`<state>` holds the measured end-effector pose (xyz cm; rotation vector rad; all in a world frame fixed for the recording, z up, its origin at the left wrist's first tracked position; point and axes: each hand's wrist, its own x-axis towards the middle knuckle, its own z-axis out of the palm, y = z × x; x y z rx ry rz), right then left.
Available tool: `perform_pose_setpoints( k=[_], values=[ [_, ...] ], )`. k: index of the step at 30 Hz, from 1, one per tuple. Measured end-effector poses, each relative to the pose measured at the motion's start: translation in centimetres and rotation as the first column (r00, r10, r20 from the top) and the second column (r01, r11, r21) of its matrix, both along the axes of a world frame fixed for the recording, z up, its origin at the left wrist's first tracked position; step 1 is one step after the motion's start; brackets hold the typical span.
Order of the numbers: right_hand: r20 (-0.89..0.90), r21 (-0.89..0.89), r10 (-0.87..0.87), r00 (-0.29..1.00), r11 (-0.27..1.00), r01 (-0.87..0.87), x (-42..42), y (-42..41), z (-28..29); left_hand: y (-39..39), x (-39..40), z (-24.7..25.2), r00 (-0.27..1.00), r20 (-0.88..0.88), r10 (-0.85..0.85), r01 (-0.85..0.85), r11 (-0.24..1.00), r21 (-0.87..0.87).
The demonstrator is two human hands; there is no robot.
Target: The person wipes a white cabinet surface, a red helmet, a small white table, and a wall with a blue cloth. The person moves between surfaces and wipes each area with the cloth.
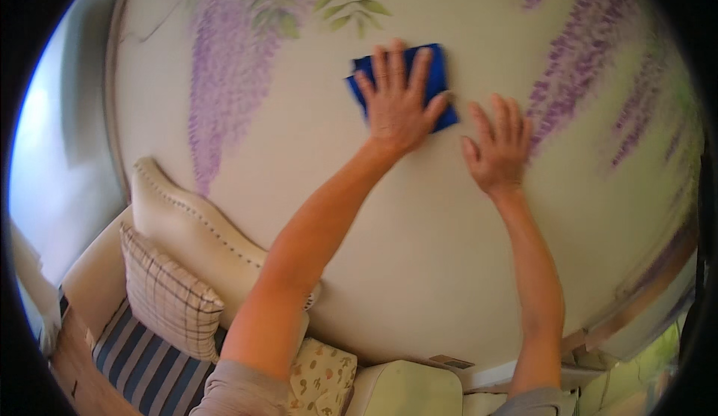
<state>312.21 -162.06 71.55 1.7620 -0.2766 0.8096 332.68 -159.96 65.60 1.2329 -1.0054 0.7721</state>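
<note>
My left hand [397, 102] lies flat with spread fingers on a blue cloth [438, 79], pressing it against a wall [392, 214] painted with purple wisteria. The cloth looks folded, and its edges show around my fingers. To the right of the cloth, my right hand [499, 146] is raised at the wall with its fingers apart and nothing in it. Purple painted blossoms [566, 68] are just beyond its fingertips; more purple blossoms [230, 79] and green painted leaves [359, 1] are on the wall at the upper left.
Below at the left stands a cream sofa with a studded backrest [196, 214], a checked cushion [168, 292] and a striped seat [146, 360]. A patterned cushion [322, 377] and a pale rounded seat piece [409, 388] are at the bottom. A wall socket plate [451, 361] sits low on the wall.
</note>
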Motion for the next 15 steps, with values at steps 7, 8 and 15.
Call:
perform_pose_setpoints(
  k=[7, 8, 15],
  values=[
    [0.011, -0.012, -0.041, 0.999, 0.999, 0.041, -1.1, -1.6, -0.5, -2.5, 5.9, 1.2, 0.996, 0.091, -0.016, 0.024, 0.996, -0.088],
    [0.015, -0.018, -0.040, 0.999, 0.999, 0.040, -0.7, -1.6, 0.0, -3.0, 7.8, 1.9, 1.000, 0.018, 0.006, -0.003, 0.989, -0.145],
    [0.058, -0.044, 0.048, 0.997, 0.998, -0.046, -0.8, -3.3, 0.4, -3.9, 4.9, 3.1, 0.996, -0.047, 0.079, -0.085, 0.989, -0.124]
  ],
)
